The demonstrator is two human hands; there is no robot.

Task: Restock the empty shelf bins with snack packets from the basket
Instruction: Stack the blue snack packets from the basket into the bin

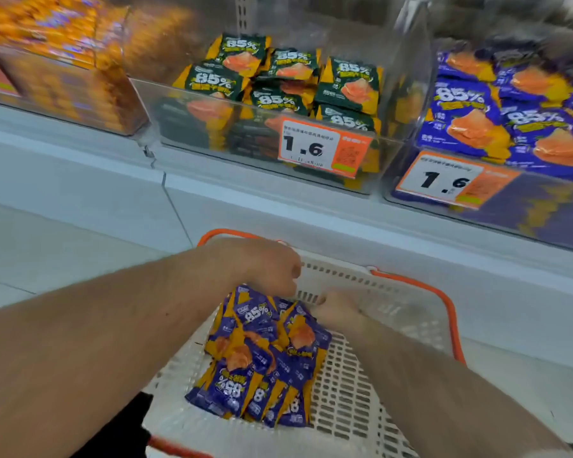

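My left hand (272, 269) is curled over the far end of the purple snack packets (262, 355), but its fingertips are tucked under and blurred, so I cannot tell whether this grip has closed on a packet. My right hand (336, 310) is also curled at the far edge of the pile, smeared by motion; whether it pinches anything I cannot make out.

The packets lie heaped in the basket (351, 381), glossy flat pouches, the pile's long axis running from me toward the shelf. The basket is pale perforated plastic with an orange handle (444, 305), its near edge cut off.

Beyond the basket, clear bins hold green packets (288, 81) and more purple packets (510, 110); the orange packets (57, 31) left of them are blurred.
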